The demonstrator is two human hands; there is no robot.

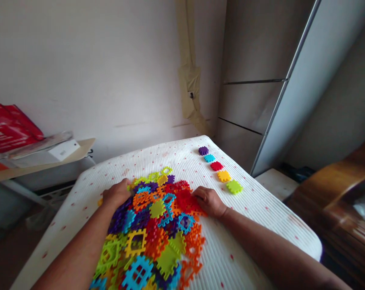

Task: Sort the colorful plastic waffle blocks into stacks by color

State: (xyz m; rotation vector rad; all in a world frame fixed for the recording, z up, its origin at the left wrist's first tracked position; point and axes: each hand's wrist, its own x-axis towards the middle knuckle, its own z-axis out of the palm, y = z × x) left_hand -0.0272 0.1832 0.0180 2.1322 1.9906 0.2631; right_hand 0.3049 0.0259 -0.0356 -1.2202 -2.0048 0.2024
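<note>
A big heap of plastic interlocking tiles (157, 209) in several colours lies before me; some are solid squares and others have window-like openings. At the heap's upper left edge is my left hand (118, 193), against purple and yellow-green tiles, with most of its fingers hidden. My right hand (211, 202) is at the right edge, its fingers curled closed on a red tile (186, 200). Beyond it runs a row of small square tiles: purple (203, 150), blue (209, 158), red (216, 166), yellow (224, 176) and lime green (234, 186). The purple ones look stacked.
White ribbed cloth with red specks covers the table (279, 225). A shelf (87, 146) at the left bears a red bag (11, 127) and a white box (64, 150). A tall cabinet (245, 96) stands behind the right side, and a brown wooden piece of furniture (336, 185) is at the right.
</note>
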